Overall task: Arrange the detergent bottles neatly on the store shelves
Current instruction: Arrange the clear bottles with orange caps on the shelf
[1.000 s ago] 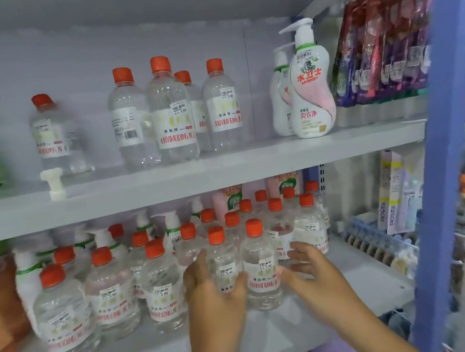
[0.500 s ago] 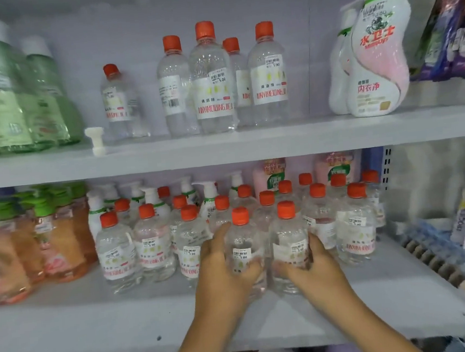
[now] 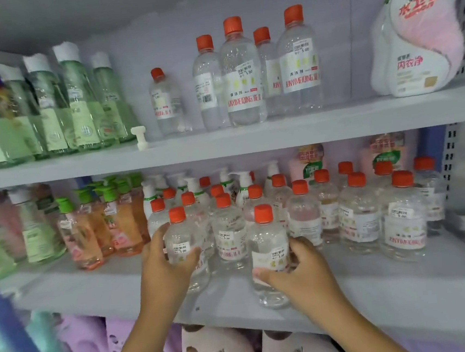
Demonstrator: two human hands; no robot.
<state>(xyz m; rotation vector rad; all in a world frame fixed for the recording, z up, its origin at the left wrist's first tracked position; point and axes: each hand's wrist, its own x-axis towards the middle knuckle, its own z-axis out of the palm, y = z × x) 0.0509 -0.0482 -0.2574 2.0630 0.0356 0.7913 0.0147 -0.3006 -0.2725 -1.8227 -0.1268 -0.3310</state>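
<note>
Left hand (image 3: 164, 263) grips one bottle (image 3: 182, 246); right hand (image 3: 297, 269) grips another (image 3: 268, 254), both at the middle shelf (image 3: 406, 281) front edge. Keep each upright, label forward; seat them flush with the row.

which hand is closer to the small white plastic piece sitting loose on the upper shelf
Left. The left hand is almost straight below the white piece; the right hand is lower and further right.

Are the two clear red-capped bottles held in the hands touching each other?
Apart. The head view shows the left-hand bottle and right-hand bottle separated, with another shelf bottle visible through the gap.
</note>
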